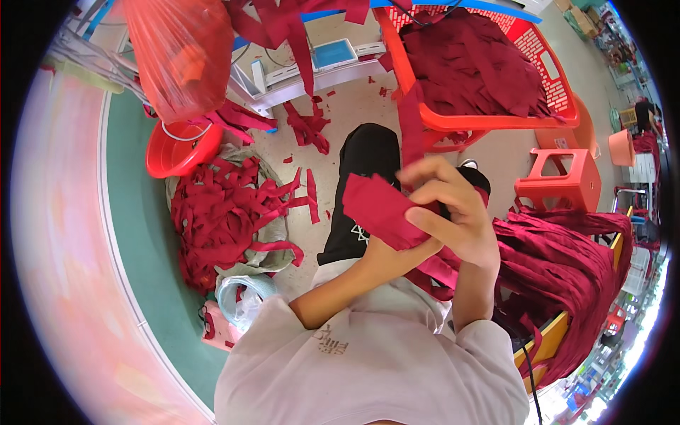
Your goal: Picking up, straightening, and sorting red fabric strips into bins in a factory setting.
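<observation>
A folded stack of dark red fabric strips [386, 212] lies in front of my body, above my lap. My left hand [412, 256] is closed around its lower end, with most of the fingers hidden under the cloth and behind the other hand. My right hand [453, 209] curls over the stack's right end, thumb near the cloth and fingers bent, slightly smeared by motion. A long red fabric strip [411, 127] runs from the basket's edge down to the right hand's fingertips.
A red plastic basket [489, 122] heaped with red strips stands ahead. Red strips drape over a wooden-edged surface [552, 340] at right, beside a red stool [567, 173]. At left are a cloth sack [276, 230] of strips, a red bucket [166, 159] and a hanging red bag [177, 57].
</observation>
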The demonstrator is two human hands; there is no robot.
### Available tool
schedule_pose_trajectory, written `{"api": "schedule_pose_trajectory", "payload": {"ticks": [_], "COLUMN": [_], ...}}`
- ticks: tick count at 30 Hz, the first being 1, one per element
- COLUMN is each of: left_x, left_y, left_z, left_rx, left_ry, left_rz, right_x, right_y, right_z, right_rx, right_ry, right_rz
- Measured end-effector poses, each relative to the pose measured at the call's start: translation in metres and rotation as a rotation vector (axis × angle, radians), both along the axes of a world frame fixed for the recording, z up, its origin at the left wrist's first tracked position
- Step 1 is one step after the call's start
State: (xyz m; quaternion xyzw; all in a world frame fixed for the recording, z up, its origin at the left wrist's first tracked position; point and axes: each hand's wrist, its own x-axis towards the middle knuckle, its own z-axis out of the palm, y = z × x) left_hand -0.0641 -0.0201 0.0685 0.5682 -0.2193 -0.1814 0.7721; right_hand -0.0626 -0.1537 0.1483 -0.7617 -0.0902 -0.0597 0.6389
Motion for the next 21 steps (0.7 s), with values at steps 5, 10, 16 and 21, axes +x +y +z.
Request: {"api": "schedule_pose_trajectory", "payload": {"ticks": [5, 10, 16, 21], "left_x": [0.007, 0.003, 0.0, -0.002], "left_y": [0.012, 0.006, -0.004, -0.005], "left_z": [-0.005, -0.005, 0.001, -0.013], "left_rx": [0.036, 0.217, 0.076, 0.186], "left_ry": [0.073, -0.077, -0.244, -0.308], "left_rz": [-0.18, -0.246, -0.002, -0.048], "right_x": [-0.018, -0.009, 0.006, 0.006], "right_y": [-0.005, 0.006, 0.006, 0.004], "right_z": [0.011, 0.011, -0.006, -0.013], "right_rx": [-0.092, -0.014, -0.159, -0.199], "right_ry": [0.171, 0.046, -0.048, 0.086], "right_rz": [-0.068, 0.096, 0.07, 0.15]}}
